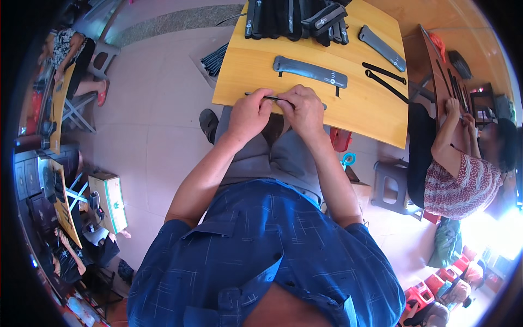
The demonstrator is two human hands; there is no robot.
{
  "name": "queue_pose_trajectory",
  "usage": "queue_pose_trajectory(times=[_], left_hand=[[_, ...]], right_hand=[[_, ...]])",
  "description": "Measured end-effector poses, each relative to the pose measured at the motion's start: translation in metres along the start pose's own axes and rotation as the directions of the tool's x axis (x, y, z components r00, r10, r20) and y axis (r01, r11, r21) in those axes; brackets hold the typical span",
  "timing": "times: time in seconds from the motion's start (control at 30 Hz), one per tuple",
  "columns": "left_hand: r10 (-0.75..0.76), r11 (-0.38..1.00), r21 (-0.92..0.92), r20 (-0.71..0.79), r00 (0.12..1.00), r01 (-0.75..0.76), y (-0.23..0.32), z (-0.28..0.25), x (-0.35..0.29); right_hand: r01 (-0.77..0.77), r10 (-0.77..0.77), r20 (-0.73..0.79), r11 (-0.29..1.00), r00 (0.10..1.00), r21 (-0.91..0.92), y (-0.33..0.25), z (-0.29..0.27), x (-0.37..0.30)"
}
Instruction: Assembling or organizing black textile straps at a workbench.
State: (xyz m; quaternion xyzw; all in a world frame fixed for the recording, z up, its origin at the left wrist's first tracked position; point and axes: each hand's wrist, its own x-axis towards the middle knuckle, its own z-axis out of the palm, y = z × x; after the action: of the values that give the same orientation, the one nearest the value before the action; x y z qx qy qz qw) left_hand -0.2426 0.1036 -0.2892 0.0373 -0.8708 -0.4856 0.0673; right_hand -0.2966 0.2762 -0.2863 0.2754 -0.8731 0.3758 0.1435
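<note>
A thin dark strip [271, 98] runs between my hands at the front edge of the yellow wooden table [359, 114]. My left hand [251, 113] pinches it on one side, and my right hand [303, 109] is closed on the other. Fingers cover most of the strip, so its exact kind is unclear. Just beyond lies a long grey padded sleeve [310, 72] with short black tabs sticking out below it. Further right are a black strap [384, 72] with a looped end and a second black strap [387, 86], which reaches toward the table's right edge.
A pile of black and grey sleeves [294, 22] covers the far side of the table. Another grey sleeve [382, 49] lies at the far right. A co-worker [457, 174] sits at a table on the right, near a grey stool [390, 187]. A box [109, 203] stands left on the floor.
</note>
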Motion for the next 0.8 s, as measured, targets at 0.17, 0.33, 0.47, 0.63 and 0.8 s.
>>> queue_pose_trajectory(times=[0.17, 0.33, 0.47, 0.63, 0.8], left_hand=[[0.006, 1.000, 0.028, 0.007, 1.000, -0.006, 0.0064, -0.0042, 0.0017], [0.020, 1.000, 0.012, 0.023, 1.000, -0.020, 0.0057, -0.0036, 0.0013], [0.024, 0.999, -0.029, 0.013, 1.000, -0.023, 0.0042, -0.0030, 0.0016], [-0.008, 0.998, -0.056, 0.025, 1.000, 0.010, 0.0020, -0.0039, 0.0035], [-0.011, 0.996, -0.093, 0.007, 1.000, 0.011, -0.0029, -0.0016, 0.0032]], right_hand=[[-0.008, 0.008, 0.019, 1.000, 1.000, 0.000, 0.0007, -0.0008, 0.0001], [-0.017, 0.017, 0.025, 1.000, 1.000, -0.003, 0.0019, -0.0004, 0.0003], [-0.027, 0.027, 0.025, 1.000, 0.999, -0.010, 0.0002, -0.0002, 0.0007], [-0.026, 0.026, 0.017, 1.000, 0.999, -0.003, 0.0009, 0.0006, -0.0002], [-0.028, 0.027, 0.016, 1.000, 0.999, 0.007, 0.0015, 0.0020, -0.0005]])
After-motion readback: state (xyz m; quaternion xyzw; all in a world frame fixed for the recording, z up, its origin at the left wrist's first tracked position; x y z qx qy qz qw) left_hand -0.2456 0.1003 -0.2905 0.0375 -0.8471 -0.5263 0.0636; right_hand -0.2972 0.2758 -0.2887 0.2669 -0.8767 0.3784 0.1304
